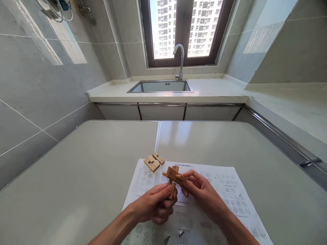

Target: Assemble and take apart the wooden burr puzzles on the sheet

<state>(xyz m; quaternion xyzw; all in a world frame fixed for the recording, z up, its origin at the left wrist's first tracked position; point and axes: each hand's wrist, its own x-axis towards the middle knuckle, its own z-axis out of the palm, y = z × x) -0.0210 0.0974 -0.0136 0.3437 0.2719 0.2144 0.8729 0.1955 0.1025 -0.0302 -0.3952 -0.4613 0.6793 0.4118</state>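
Observation:
Several interlocked wooden puzzle pieces (172, 173) form a partly joined cluster, held up above a printed sheet (204, 217). My left hand (159, 204) is closed around the lower, upright piece of this cluster. From the other side, my right hand (196, 185) pinches the cluster's right end between thumb and fingers. Beyond my hands, at the sheet's top left corner, lie loose, paler notched wooden pieces (151, 163). Another small notched piece (158, 158) rests right behind them. My fingers hide part of the joined pieces.
The sheet, printed with small diagrams, lies on a pale table (76, 183) with a seam down its middle. Behind the table's far edge runs a white counter (219, 90) with a sink (163, 87) and a faucet (181, 61). Tiled walls stand at both sides.

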